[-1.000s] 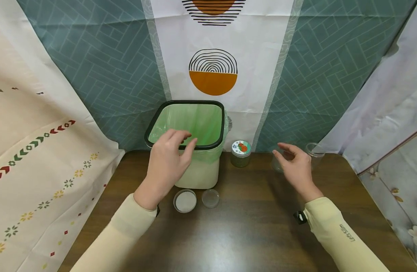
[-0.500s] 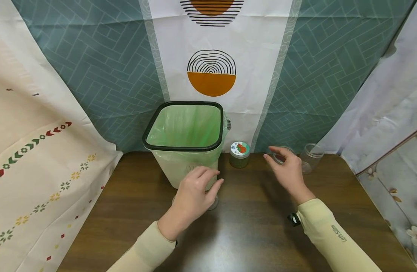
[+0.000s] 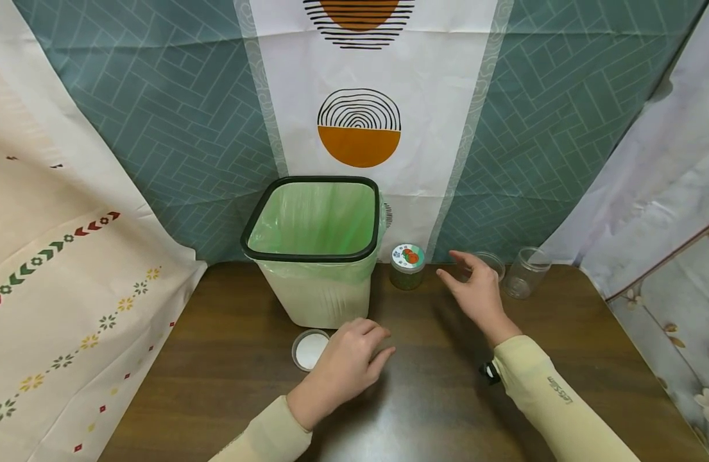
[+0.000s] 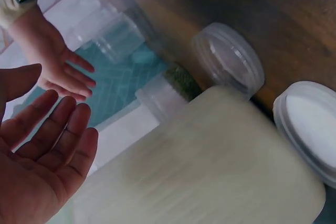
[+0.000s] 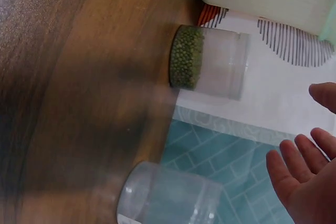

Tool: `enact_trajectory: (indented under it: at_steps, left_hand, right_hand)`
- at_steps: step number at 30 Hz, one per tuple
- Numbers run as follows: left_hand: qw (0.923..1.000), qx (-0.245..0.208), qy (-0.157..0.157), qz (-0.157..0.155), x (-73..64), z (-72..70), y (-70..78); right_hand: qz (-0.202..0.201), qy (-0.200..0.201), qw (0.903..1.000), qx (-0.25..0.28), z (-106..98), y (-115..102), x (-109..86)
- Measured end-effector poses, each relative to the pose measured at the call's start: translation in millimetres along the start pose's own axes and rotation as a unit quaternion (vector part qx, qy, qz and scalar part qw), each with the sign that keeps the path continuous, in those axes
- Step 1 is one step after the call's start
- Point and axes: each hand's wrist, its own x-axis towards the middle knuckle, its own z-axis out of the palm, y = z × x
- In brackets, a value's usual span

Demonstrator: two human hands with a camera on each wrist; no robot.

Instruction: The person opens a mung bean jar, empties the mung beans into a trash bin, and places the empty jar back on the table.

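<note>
My left hand [image 3: 354, 359] hovers over the table in front of the bin, its fingers relaxed and holding nothing. Just left of it lies a round lid [image 3: 309, 350] with a white disc. A clear lid [image 4: 228, 59] shows in the left wrist view; my left hand hides it from the head view. My right hand [image 3: 475, 289], also holding nothing, is in front of a clear jar [image 3: 491, 262], its thumb and fingers spread apart. Between the bin and that hand stands a jar [image 3: 408, 266] with an orange-fruit label on top and small green beans [image 5: 186, 56] at the bottom.
A bin [image 3: 314, 289] with a black rim and green liner stands at the back left of the wooden table [image 3: 227, 385]. Another clear jar [image 3: 527, 273] is at the back right. Patterned cloth [image 3: 360, 192] hangs behind the table.
My left hand has moved from over the bin's front rim down and right to above the lids. My right hand has shifted slightly left, uncovering more of the clear jars.
</note>
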Motion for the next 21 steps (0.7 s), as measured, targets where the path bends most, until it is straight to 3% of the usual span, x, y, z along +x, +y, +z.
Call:
enact_trajectory:
  at_steps: [6, 14, 21]
  left_hand:
    - [0.9993, 0.016, -0.03, 0.014, -6.4, 10.6, -1.3]
    - [0.9958, 0.032, -0.085, 0.01, -12.3, 19.3, 0.4]
    - [0.9929, 0.038, -0.113, 0.005, -14.2, 22.6, 1.1]
  right_hand:
    - [0.022, -0.052, 0.9971, -0.051, 14.6, 9.3, 6.9]
    - [0.074, -0.154, 0.9823, -0.077, 34.2, 25.5, 19.2]
    - [0.072, -0.162, 0.9815, -0.072, 55.1, 33.8, 25.4]
